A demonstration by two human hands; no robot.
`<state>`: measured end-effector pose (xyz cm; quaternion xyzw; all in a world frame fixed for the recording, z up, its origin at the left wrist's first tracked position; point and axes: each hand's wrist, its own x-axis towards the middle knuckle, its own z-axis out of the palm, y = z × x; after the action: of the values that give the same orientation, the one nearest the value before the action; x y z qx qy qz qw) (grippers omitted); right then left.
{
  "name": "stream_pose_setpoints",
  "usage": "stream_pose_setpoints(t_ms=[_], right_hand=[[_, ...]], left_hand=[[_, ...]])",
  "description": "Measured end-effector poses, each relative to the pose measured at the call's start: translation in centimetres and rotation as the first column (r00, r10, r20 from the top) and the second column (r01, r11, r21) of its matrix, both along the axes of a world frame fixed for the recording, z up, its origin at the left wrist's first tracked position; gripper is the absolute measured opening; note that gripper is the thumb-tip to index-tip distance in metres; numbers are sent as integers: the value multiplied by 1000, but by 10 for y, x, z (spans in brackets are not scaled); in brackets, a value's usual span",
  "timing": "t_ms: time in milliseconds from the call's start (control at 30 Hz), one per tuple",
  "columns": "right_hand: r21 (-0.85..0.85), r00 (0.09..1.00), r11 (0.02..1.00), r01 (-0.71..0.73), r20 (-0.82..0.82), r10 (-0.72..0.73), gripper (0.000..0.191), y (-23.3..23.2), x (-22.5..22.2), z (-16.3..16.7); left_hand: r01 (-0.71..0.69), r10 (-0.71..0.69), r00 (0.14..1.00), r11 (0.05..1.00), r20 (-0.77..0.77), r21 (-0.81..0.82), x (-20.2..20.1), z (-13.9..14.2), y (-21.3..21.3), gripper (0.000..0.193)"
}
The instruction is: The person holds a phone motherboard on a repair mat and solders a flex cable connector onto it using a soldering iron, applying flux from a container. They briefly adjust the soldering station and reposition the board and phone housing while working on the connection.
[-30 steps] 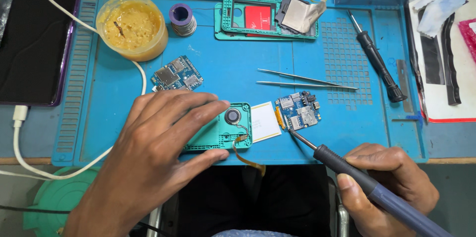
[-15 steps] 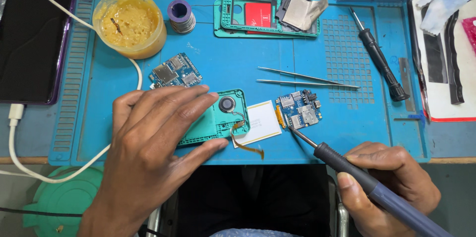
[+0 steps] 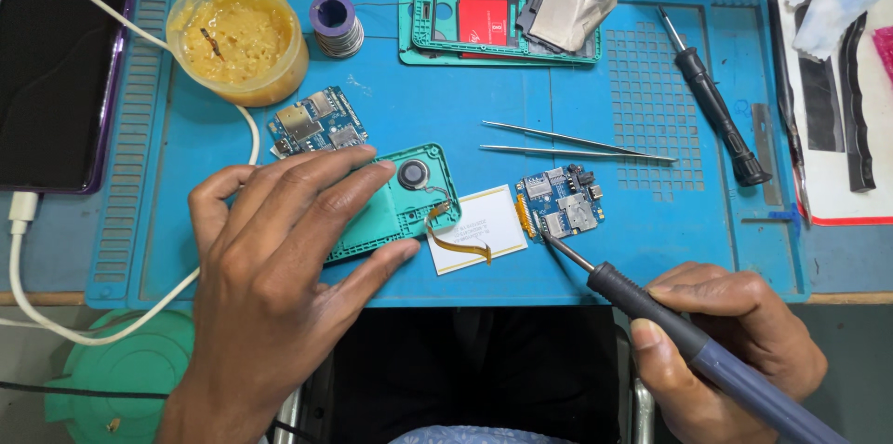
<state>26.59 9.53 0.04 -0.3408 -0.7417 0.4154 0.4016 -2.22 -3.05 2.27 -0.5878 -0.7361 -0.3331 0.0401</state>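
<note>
- The left hand lies flat, fingers spread, on a green shell at centre frame, pressing it to the blue mat rather than gripping it, which appears to keep the piece from sliding.
- The right hand, lower right, is clenched round the handle of a soldering iron, held pen-fashion; the tip meets the left edge of a small blue board, right of centre, beside its orange connector.
- A white screen panel lies between shell and board, an orange ribbon curling across it from the shell's edge.
- Just above the board, tweezers lie flat on the mat, apart from the iron.
- A second board rests above the left hand's fingertips, near a tub of amber flux and a solder spool at upper left.
- A green frame with a red insert sits at top centre; a black screwdriver lies at upper right.
- A dark phone at far left trails a white cable that runs under the left wrist, close to the work but clear of the iron.
</note>
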Motion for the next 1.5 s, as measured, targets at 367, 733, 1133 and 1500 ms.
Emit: stream_pose_setpoints(t_ms=[367,733,1133,1500], right_hand=[[10,1000,1000,7,18,-8,19,2,0,0],[30,1000,999,18,-5,-18,20,0,-2,-2],[76,1000,997,6,-7,-6,19,0,-6,-4],[48,998,997,52,27,-53,21,-2,-8,-2]], left_hand=[[-36,36,999,999,-11,14,2,-1,1,51],[-41,41,999,999,2,17,2,-1,1,49],[-66,66,998,998,14,10,3,-1,0,48],[-64,64,998,998,12,6,3,-1,0,47]])
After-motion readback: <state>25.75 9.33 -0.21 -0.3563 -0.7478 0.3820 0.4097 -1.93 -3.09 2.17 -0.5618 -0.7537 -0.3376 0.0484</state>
